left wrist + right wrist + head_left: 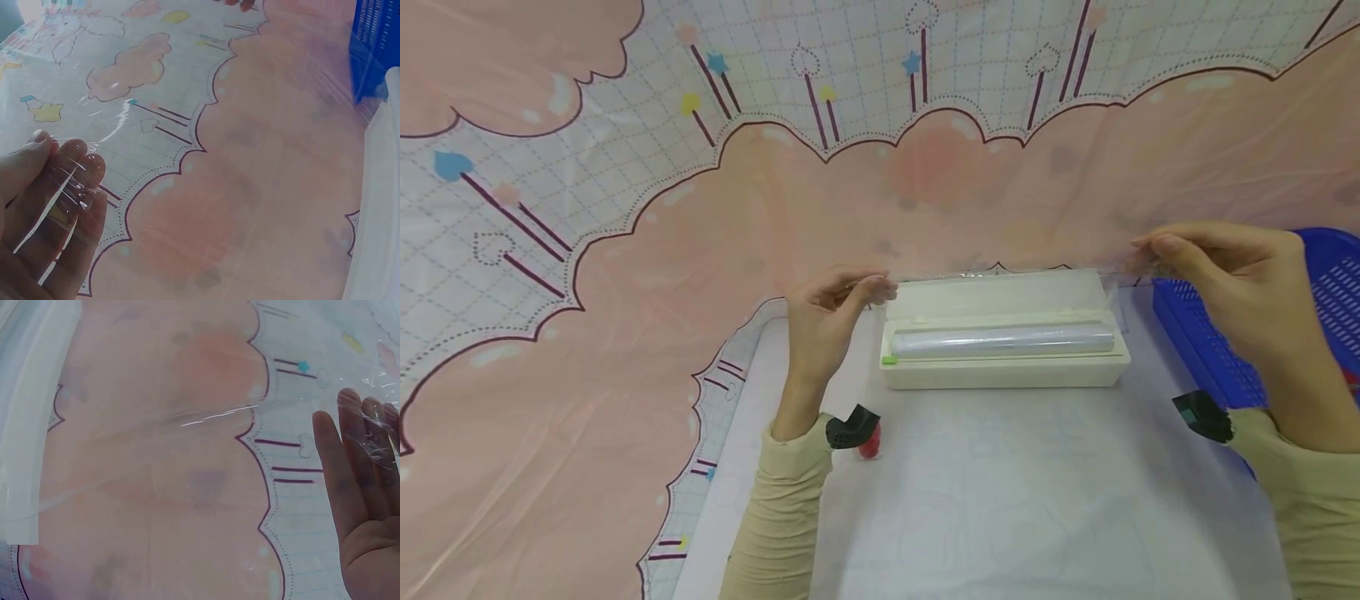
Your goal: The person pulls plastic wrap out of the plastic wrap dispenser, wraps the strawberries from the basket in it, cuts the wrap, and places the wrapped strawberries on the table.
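A clear sheet of cling film (219, 417) is stretched between both hands above the tablecloth. My left hand (831, 325) pinches one side of it between thumb and fingertips, left of a white dispenser box (1000, 377). On the other side, my right hand (1247, 292) pinches the film to the right of the box. Wrinkled film also lies across the left fingers (78, 215) in the left wrist view. Inside the box is a film roll (1000, 340), with the lid (1000, 296) raised behind it. The film's outline is barely visible in the head view.
A blue perforated basket (1202, 342) stands at the right, partly behind the right hand and forearm. A small red object (870, 444) lies beside the left wrist, partly hidden. A green piece (889, 360) sits at the box's left end. A patterned tablecloth (587, 417) extends around the white surface.
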### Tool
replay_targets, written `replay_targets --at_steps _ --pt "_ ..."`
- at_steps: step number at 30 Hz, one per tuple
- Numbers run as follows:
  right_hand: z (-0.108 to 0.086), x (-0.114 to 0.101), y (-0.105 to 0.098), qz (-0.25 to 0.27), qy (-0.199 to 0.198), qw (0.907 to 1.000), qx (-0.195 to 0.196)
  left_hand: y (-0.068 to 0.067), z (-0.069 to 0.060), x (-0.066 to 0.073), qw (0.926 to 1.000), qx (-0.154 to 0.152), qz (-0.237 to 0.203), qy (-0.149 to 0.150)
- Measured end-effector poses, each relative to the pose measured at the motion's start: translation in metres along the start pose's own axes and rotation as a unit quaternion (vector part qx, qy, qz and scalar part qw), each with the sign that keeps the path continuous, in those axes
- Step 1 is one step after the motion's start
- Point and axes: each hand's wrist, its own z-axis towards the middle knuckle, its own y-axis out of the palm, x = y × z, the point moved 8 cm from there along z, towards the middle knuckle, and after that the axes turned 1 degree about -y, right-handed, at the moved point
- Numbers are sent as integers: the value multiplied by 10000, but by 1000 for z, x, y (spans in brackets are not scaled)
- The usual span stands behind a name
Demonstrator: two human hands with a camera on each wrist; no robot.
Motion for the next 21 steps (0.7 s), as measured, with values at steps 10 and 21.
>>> replay_targets --at_steps 10,21 --pt "1 -14 3 -450 -103 9989 -81 -3 0 11 9994 -8 276 219" --pt "2 -30 6 86 -403 9991 -65 -7 0 26 9986 81 235 473"
